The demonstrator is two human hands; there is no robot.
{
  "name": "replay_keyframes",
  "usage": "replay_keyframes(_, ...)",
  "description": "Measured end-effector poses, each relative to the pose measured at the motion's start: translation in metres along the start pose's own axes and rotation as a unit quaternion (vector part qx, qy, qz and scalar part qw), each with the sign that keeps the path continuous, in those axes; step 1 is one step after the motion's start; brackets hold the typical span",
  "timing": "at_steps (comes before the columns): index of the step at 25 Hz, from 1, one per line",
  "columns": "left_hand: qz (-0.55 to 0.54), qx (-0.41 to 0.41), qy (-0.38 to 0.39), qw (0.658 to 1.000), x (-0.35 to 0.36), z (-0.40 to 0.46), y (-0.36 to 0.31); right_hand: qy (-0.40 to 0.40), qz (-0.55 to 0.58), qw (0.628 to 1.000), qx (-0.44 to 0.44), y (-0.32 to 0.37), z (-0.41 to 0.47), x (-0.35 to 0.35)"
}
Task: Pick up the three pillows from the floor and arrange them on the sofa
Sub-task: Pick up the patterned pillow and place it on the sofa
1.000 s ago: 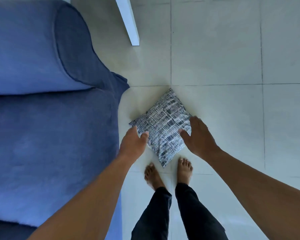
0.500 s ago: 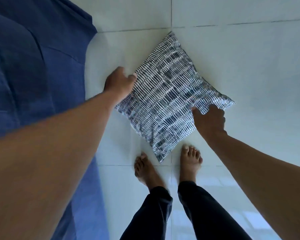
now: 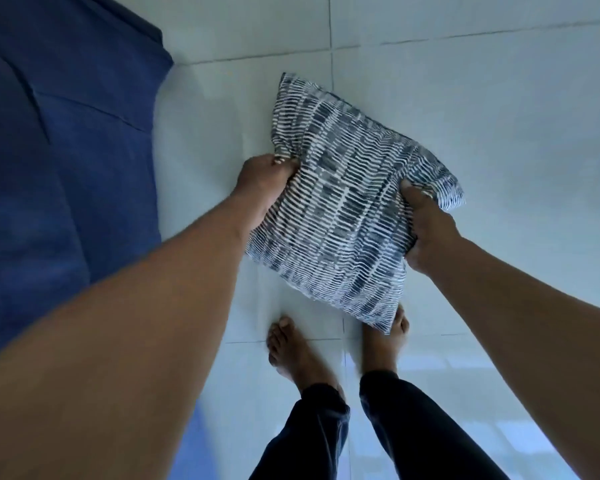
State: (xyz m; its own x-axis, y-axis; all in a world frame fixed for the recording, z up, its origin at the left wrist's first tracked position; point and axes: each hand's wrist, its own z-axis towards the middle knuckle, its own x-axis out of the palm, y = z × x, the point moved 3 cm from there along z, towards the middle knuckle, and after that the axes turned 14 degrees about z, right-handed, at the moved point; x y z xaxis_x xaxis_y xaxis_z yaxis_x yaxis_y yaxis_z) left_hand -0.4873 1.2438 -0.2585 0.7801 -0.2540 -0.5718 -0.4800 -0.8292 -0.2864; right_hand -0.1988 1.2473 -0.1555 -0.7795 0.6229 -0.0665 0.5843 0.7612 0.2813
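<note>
A blue-and-white striped pillow (image 3: 340, 209) is held tilted above the tiled floor, in front of me. My left hand (image 3: 262, 188) is clenched on its left edge, bunching the fabric. My right hand (image 3: 426, 230) grips its right edge near the far right corner. The pillow's lowest corner hangs over the toes of my right foot. The blue sofa (image 3: 59, 168) fills the left side of the view, apart from the pillow. No other pillow shows.
My bare feet (image 3: 291, 348) and dark trouser legs stand on the pale tiled floor (image 3: 499, 116) just below the pillow. The sofa's edge runs down the left, close to my left forearm.
Both hands went from reaching for the pillow on the floor to closing on its two side edges. The pillow has come up off the floor and turned, crumpled at each grip.
</note>
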Motion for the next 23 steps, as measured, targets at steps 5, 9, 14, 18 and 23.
replay_keyframes(5,-0.246,-0.04,0.042,0.967,-0.111,-0.192,-0.075,0.053,-0.071,0.994,-0.066,0.062,-0.097,0.01)
replay_keyframes(9,-0.305,-0.04,0.017,0.951,-0.164,-0.259,-0.081,0.109,-0.117,0.982,-0.101,0.101,-0.197,0.025)
replay_keyframes(14,-0.356,-0.035,-0.037,0.933,-0.264,-0.373,-0.093,0.178,-0.157,0.959,-0.152,0.136,-0.347,0.049)
replay_keyframes(18,-0.365,-0.033,-0.075,0.928,-0.326,-0.469,-0.088,0.226,-0.199,0.931,-0.204,0.141,-0.447,0.056)
replay_keyframes(23,-0.396,-0.035,-0.154,0.905,-0.394,-0.572,-0.062,0.284,-0.252,0.896,-0.229,0.129,-0.565,0.074)
